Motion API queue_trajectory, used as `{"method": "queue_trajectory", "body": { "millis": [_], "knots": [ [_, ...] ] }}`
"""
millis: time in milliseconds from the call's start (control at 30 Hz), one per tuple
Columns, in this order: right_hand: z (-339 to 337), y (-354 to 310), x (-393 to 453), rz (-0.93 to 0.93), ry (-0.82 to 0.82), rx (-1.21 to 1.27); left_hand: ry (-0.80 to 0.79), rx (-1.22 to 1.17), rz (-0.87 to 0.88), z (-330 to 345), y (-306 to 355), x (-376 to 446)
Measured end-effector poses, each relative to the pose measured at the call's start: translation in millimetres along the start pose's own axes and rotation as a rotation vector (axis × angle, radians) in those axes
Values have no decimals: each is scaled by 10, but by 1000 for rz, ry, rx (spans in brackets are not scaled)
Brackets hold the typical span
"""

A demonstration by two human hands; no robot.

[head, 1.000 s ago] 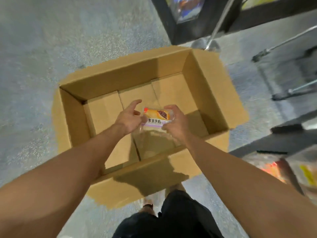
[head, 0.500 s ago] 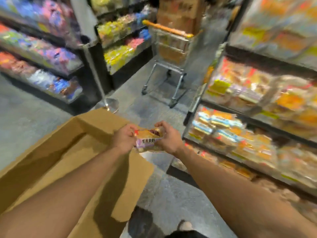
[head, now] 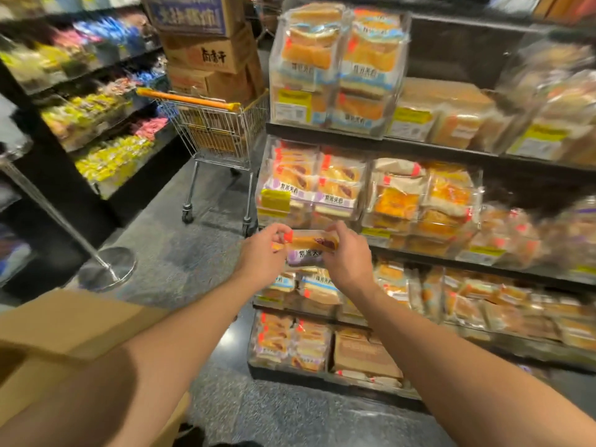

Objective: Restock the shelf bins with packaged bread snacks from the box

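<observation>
In the middle of the frame, the left hand (head: pixel 263 253) and right hand (head: pixel 346 253) each pinch 1 end of a bread snack pack (head: pixel 309 248). It sits in front of the shelf bins (head: pixel 354 195) on the right. The cardboard box (head: pixel 64 330) is lower left. A shopping cart (head: pixel 213 130) stands on the gray speckled floor (head: pixel 180 253).

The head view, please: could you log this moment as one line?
stage: carrying to shelf | left hand: grips bread packet | right hand: grips same packet | target: purple-label bin | box: lower left
</observation>
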State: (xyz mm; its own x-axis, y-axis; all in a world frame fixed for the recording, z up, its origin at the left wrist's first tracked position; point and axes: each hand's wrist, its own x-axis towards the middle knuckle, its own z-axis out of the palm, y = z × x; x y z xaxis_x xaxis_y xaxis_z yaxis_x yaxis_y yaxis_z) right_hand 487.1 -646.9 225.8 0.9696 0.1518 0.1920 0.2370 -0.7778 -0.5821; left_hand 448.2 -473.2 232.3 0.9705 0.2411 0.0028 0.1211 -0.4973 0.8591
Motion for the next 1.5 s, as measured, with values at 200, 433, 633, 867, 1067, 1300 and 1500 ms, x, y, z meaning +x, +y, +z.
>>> {"method": "queue_trajectory", "body": {
  "millis": [200,433,633,867,1067,1300,1500],
  "knots": [
    [-70,67,663,28,212,-10,-49,-19,95,107,309,680],
    [37,125,1562,118,346,-41,-93,-3,189,267,357,1736],
    [154,335,1838,219,296,-64,-158,30,207,511,241,2141],
    [247,453,1810,263,122,-207,-248,173,206,679,52,2211],
    [319,413,1801,276,57,-339,-271,293,214,667,66,2184],
    [241,392,1583,259,17,-294,-179,300,181,588,66,1876],
    [401,188,1182,-187,-21,-308,10,223,-8,320,-225,1309]
  ]
}}
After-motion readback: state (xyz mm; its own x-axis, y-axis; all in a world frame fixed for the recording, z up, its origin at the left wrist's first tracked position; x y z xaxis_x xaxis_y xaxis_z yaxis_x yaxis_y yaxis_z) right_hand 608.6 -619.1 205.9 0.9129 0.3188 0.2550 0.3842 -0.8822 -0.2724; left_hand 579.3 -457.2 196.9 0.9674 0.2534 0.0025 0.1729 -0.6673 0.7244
